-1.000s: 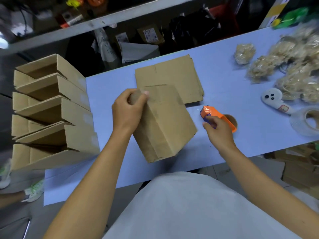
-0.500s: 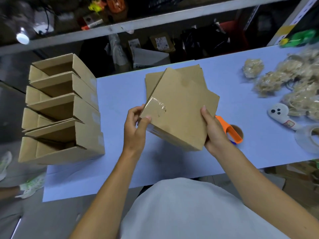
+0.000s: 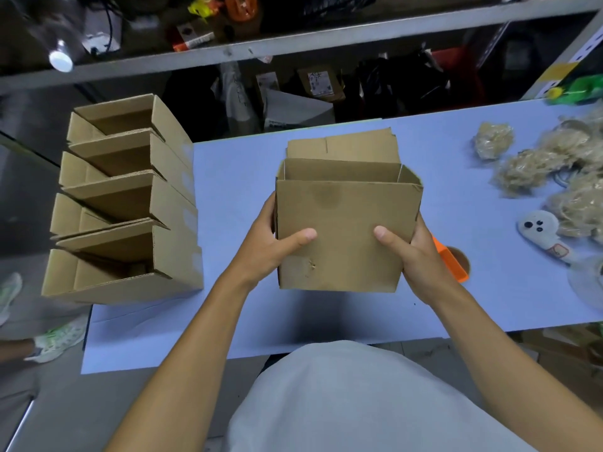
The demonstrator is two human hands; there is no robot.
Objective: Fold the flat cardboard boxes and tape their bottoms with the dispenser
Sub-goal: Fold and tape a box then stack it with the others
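I hold a folded cardboard box [image 3: 346,223] upright above the blue table [image 3: 235,197], its open top facing up and away. My left hand [image 3: 270,246] grips its left side with the thumb across the near face. My right hand [image 3: 412,252] grips the right side the same way. Behind the box lies a stack of flat cardboard boxes [image 3: 352,146]. The orange tape dispenser [image 3: 448,262] rests on the table just right of my right hand, partly hidden by it.
Several finished open boxes [image 3: 127,203] are stacked on their sides at the table's left end. A white dispenser [image 3: 541,233], a clear tape roll [image 3: 587,282] and bundles of pale fibre [image 3: 554,171] lie at the right. Shelving runs behind the table.
My right hand let go of the orange dispenser and took the box's right side. Both hands turned the box from its taped bottom facing me to upright with the opening up.
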